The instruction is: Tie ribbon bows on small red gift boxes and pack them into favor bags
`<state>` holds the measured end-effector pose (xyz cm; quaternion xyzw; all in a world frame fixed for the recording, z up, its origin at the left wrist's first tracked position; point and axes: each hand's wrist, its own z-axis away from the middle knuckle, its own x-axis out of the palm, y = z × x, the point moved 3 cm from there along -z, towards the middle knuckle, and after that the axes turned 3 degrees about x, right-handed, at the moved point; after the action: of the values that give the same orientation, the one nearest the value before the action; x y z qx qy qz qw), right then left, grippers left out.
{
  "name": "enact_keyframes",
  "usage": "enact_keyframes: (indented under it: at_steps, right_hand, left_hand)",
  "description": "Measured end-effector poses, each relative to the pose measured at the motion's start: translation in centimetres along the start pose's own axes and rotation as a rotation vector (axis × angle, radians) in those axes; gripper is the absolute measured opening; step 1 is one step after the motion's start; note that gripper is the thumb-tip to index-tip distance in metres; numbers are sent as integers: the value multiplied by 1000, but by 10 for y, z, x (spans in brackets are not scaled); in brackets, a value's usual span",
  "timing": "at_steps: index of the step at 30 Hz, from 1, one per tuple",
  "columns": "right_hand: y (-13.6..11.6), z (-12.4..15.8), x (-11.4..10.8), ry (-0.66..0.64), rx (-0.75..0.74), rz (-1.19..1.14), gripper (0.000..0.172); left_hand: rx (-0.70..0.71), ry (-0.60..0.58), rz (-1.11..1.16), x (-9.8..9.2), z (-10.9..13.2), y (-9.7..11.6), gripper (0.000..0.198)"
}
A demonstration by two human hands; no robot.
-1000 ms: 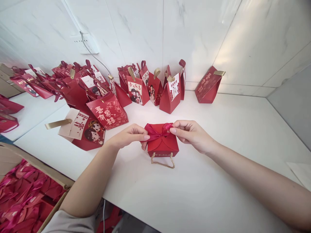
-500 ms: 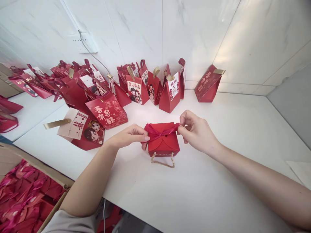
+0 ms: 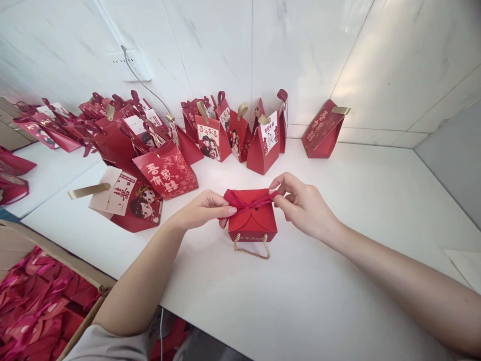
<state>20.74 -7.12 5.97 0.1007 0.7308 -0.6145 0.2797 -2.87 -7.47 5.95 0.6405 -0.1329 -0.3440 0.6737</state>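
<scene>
A small red gift box [image 3: 252,225] stands on the white table in front of me, its scalloped lid flaps folded over at the top. A dark pink ribbon [image 3: 248,203] is knotted in a bow across the lid. My left hand [image 3: 206,208] pinches the ribbon at the box's left side, thumb on top. On the other side, my right hand [image 3: 296,203] holds the ribbon's right part between thumb and fingers. A twisted gold cord handle [image 3: 253,254] droops from the front of the box onto the table.
Several red paper gift bags [image 3: 265,145] line the wall, with one [image 3: 322,133] apart at the right. Others crowd the left, the nearest lying tilted [image 3: 139,205]. A cardboard carton [image 3: 84,265] of ribboned red boxes sits at lower left. A cable [image 3: 145,85] runs from a wall socket [image 3: 131,64].
My right hand has moved slightly left, toward the bow, still holding the ribbon. My left hand keeps its pinch with a small shift. The box stays nearly in place.
</scene>
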Motion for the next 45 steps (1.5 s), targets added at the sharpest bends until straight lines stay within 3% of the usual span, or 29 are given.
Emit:
enact_keyframes:
  at_steps: [3, 9, 16, 24, 28, 35, 40, 43, 45]
  right_hand:
    - [1, 0, 2, -37, 12, 21, 19]
    - [3, 3, 7, -92, 36, -9, 23]
    - [2, -4, 1, -237, 191, -394, 7]
    - [1, -8, 0, -617, 254, -711, 20]
    - [5, -8, 1, -724, 249, -797, 20]
    - [0, -8, -2, -646, 154, -834, 26]
    - [0, -9, -3, -489, 102, -675, 27]
    - [-2, -8, -2, -481, 28, -528, 37]
    - [-1, -7, -1, -472, 26, -483, 30]
  left_hand:
    - [-5, -11, -26, 0, 0, 0, 40]
    - [2, -31, -18, 2, 1, 3, 38]
    - [12, -24, 15, 0, 2, 3, 38]
    - [3, -30, 32, 0, 0, 1, 38]
    - [4, -35, 29, 0, 0, 1, 38]
    - [-1, -36, 29, 1, 1, 2, 38]
    - [-10, -35, 35, 0, 0, 1, 38]
    - [-12, -43, 28, 0, 1, 1, 38]
    - [-18, -50, 32, 0, 1, 0, 38]
